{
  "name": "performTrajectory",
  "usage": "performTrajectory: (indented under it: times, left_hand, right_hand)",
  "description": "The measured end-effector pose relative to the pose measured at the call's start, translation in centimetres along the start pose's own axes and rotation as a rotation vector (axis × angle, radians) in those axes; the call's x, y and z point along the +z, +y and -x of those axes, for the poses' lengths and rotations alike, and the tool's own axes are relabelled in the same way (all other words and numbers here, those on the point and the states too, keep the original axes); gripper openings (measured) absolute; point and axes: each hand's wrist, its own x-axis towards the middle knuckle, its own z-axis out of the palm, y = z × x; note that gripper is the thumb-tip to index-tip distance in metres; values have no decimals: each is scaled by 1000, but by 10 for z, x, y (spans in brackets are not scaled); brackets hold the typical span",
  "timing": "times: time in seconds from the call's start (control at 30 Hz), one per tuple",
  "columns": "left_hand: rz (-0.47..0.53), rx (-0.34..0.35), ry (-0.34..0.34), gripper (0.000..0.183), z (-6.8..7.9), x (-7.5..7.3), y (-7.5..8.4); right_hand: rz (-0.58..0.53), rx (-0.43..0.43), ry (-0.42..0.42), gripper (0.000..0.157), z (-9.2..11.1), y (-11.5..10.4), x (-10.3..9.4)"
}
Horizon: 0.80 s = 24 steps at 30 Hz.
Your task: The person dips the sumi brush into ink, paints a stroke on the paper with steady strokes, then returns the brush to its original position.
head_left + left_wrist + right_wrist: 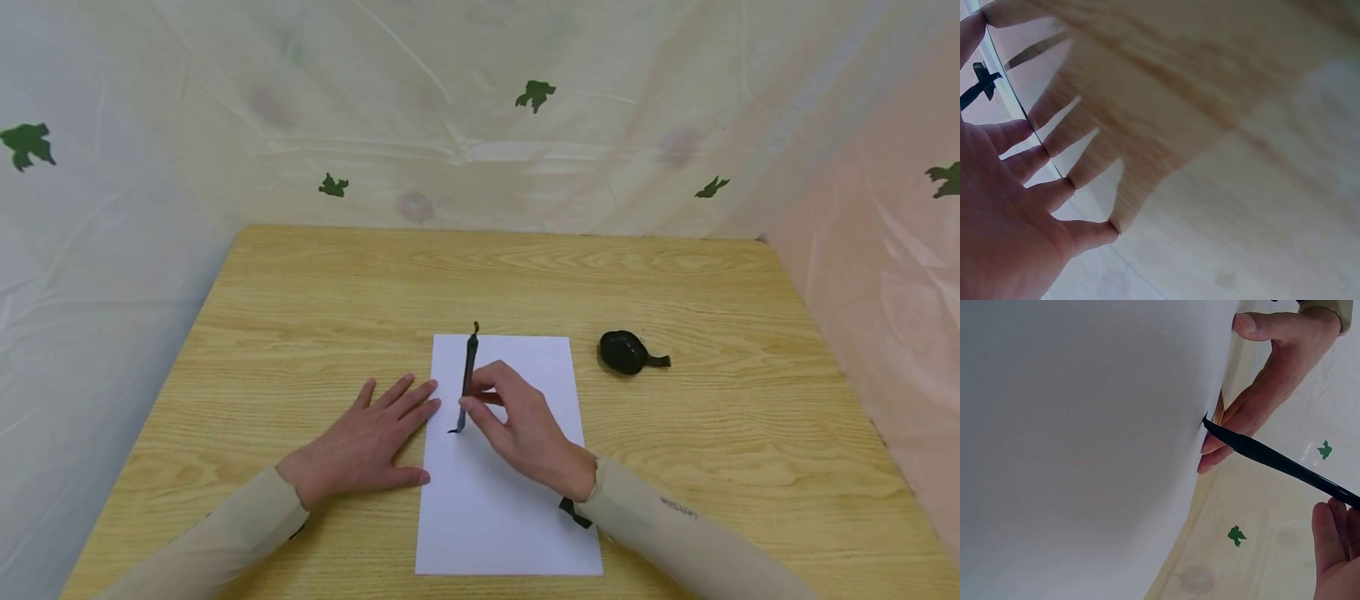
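A white sheet of paper lies on the wooden table. Over its upper left part my right hand pinches a dark calligraphy brush between thumb and fingers. The brush stands nearly upright, a small loop at its top end. In the right wrist view its black tip meets the paper beside a short black stroke. My left hand lies flat with spread fingers left of the sheet, fingertips and thumb at its edge. Close up in the left wrist view, the left palm and fingers rest against the tabletop.
To the right of the paper sits a small black dish with a short handle. Pale hanging sheets with green bird-shaped cutouts enclose the table at the back and both sides.
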Motion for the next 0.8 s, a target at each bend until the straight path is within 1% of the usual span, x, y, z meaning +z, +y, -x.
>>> performTrajectory:
  times: [0.3,0.8]
  left_hand:
    - [-9,-3,-5,93,0,0,0]
    - [-7,-2,-1,93,-1,1,0]
  right_hand:
    - [10,18,-4,21,2,1,-1]
    - [24,19,12,20,5,2,-5]
